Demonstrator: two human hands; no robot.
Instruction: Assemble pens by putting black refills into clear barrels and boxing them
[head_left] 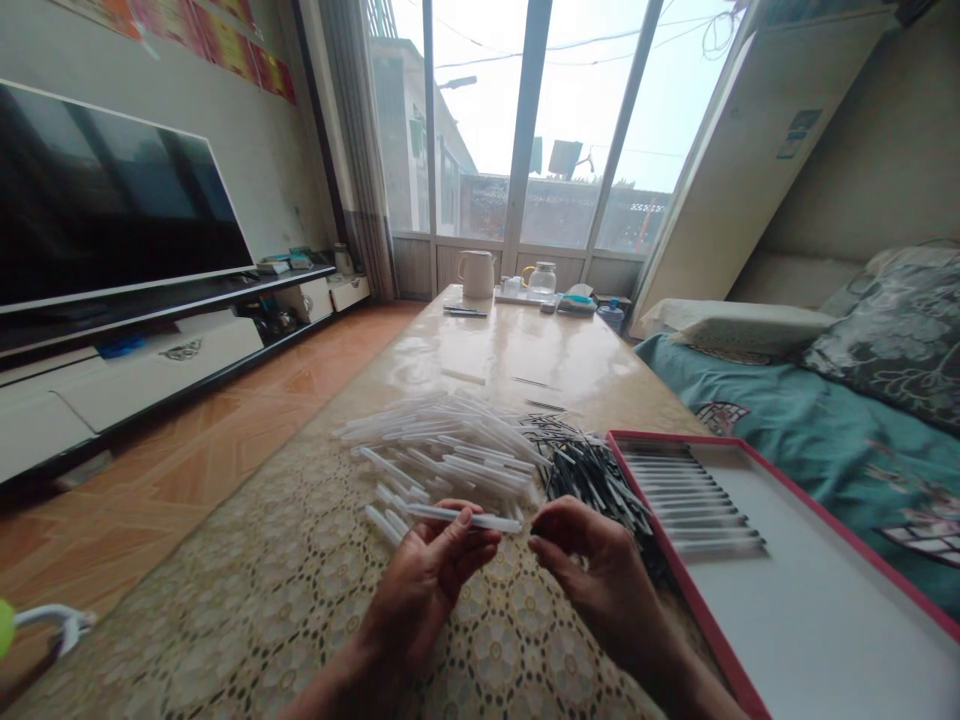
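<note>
My left hand [439, 570] pinches a clear white pen tube [469, 518], held level over the table. My right hand [581, 555] is closed in a pinch at the tube's right end, likely on a thin dark refill, too small to see clearly. Just behind the hands lies a pile of clear pen tubes [450, 450]. Right of that pile is a heap of thin dark refills [592, 475]. A red-rimmed white tray [795, 610] at the right holds a row of assembled pens [694, 495].
The long table [517, 350] has a lace-patterned cover and carries a white jug [477, 273] and a glass pot [541, 279] at its far end. A TV [105, 200] on a low stand is left. A bed with teal cover [817, 440] is right.
</note>
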